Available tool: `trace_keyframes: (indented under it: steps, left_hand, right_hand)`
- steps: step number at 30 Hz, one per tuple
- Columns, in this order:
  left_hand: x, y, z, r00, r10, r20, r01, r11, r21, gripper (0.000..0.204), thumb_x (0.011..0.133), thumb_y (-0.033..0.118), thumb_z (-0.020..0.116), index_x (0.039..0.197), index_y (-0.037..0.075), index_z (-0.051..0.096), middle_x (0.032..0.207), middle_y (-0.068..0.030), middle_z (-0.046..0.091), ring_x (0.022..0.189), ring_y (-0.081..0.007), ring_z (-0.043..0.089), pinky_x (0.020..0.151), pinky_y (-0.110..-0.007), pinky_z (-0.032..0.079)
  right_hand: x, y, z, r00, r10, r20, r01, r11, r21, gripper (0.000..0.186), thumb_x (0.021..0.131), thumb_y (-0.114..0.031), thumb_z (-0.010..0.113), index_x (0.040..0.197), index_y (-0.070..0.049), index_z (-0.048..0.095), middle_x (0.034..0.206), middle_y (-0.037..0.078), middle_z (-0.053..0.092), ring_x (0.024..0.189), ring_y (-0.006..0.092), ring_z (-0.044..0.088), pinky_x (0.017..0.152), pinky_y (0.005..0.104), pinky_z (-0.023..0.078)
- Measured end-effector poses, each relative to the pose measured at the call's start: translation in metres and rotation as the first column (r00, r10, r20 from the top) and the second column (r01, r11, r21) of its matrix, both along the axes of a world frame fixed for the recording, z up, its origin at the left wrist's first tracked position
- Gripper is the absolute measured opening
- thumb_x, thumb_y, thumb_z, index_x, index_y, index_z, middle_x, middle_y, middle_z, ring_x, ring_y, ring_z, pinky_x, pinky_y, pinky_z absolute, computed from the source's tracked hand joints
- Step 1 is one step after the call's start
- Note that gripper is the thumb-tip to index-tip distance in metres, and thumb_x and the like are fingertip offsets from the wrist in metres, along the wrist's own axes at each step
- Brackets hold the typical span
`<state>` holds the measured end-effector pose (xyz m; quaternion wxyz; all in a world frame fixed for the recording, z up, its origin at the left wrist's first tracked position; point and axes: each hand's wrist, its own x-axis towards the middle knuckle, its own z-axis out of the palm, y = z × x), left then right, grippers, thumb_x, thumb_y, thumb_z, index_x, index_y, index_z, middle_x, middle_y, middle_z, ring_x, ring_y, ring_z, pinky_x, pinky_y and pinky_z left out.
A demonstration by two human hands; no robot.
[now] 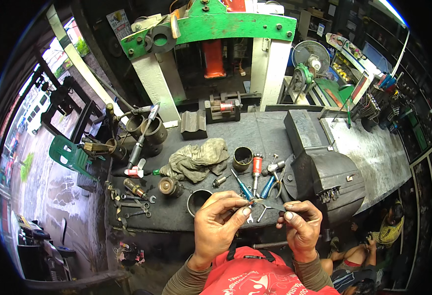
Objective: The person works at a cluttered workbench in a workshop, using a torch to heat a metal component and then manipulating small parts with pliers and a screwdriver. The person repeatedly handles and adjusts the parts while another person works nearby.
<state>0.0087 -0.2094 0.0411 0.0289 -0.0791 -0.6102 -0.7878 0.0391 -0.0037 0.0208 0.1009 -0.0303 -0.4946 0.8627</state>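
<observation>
My left hand (217, 223) and my right hand (302, 228) are raised in front of my chest, above the bench's near edge. Between them runs a thin, flat, dark metal strip (271, 204). My right thumb and fingers pinch its right end. The left fingertips are closed in a pinch at the other end, where something small shows; I cannot make out what it is. Just beyond the strip lie blue-handled tools (268, 188) and a red-and-silver tool (257, 164). An open metal cylinder (199, 200) stands partly hidden behind my left hand.
Crumpled grey-green cloth (199, 160) and a small metal cup (242, 158) occupy mid-bench. Wrenches (136, 213) lie at left. A bench vise (326, 177) stands at right; a green-and-white press frame (226, 27) rises behind. People (388, 226) sit low at right.
</observation>
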Motion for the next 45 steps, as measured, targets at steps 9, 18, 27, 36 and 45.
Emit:
trace_keyframes:
  steps: [9, 18, 27, 36, 45]
  left_hand:
    - [0.002, -0.015, 0.003, 0.999, 0.019, -0.042, -0.021, 0.999, -0.030, 0.018, 0.088, -0.010, 0.073, 0.106, -0.009, 0.071, 0.115, -0.0113, 0.060, 0.098, -0.0161, 0.067, 0.081, -0.025, 0.059]
    - [0.001, -0.036, 0.007, 0.995, 0.050, -0.085, -0.062, 0.988, -0.139, 0.017, 0.086, -0.006, 0.077, 0.102, -0.004, 0.075, 0.112, -0.0104, 0.064, 0.096, -0.0142, 0.068, 0.078, -0.025, 0.060]
    - [-0.001, -0.054, 0.004, 0.993, 0.035, -0.113, -0.046, 0.995, -0.090, 0.020, 0.086, -0.010, 0.076, 0.105, -0.007, 0.071, 0.115, -0.0106, 0.062, 0.100, -0.0163, 0.068, 0.085, -0.027, 0.060]
    - [-0.002, -0.066, 0.003, 0.991, 0.062, -0.123, -0.074, 0.992, -0.101, 0.018, 0.085, -0.009, 0.077, 0.103, -0.006, 0.074, 0.114, -0.0101, 0.062, 0.100, -0.0147, 0.067, 0.084, -0.026, 0.060]
    - [0.000, -0.062, 0.000, 0.993, 0.046, -0.113, -0.051, 0.998, -0.041, 0.021, 0.085, -0.009, 0.077, 0.105, -0.006, 0.072, 0.117, -0.0093, 0.058, 0.101, -0.0146, 0.066, 0.084, -0.026, 0.059]
  right_hand:
    - [0.004, -0.013, 0.002, 0.998, -0.044, -0.032, 0.044, 0.999, -0.013, 0.013, 0.086, 0.006, 0.071, 0.099, 0.007, 0.068, 0.095, 0.018, 0.070, 0.074, 0.0233, 0.072, 0.063, 0.0345, 0.062]
    - [0.010, -0.033, 0.001, 0.996, -0.074, -0.053, 0.073, 0.997, -0.029, 0.013, 0.086, 0.006, 0.071, 0.098, 0.006, 0.068, 0.100, 0.018, 0.069, 0.075, 0.0242, 0.072, 0.064, 0.0352, 0.063]
    - [0.010, -0.055, -0.003, 0.996, -0.073, -0.045, 0.072, 0.997, -0.029, 0.012, 0.086, 0.007, 0.070, 0.097, 0.006, 0.068, 0.100, 0.019, 0.068, 0.076, 0.0242, 0.072, 0.065, 0.0354, 0.064]
    - [0.006, -0.069, -0.006, 0.995, -0.069, -0.065, 0.069, 0.998, -0.010, 0.013, 0.085, 0.004, 0.071, 0.097, 0.007, 0.068, 0.098, 0.018, 0.068, 0.076, 0.0242, 0.072, 0.065, 0.0353, 0.063]
    - [0.006, -0.067, -0.011, 0.998, -0.018, -0.066, 0.017, 1.000, -0.010, 0.013, 0.085, 0.005, 0.071, 0.097, 0.006, 0.068, 0.099, 0.018, 0.067, 0.077, 0.0237, 0.072, 0.066, 0.0349, 0.063]
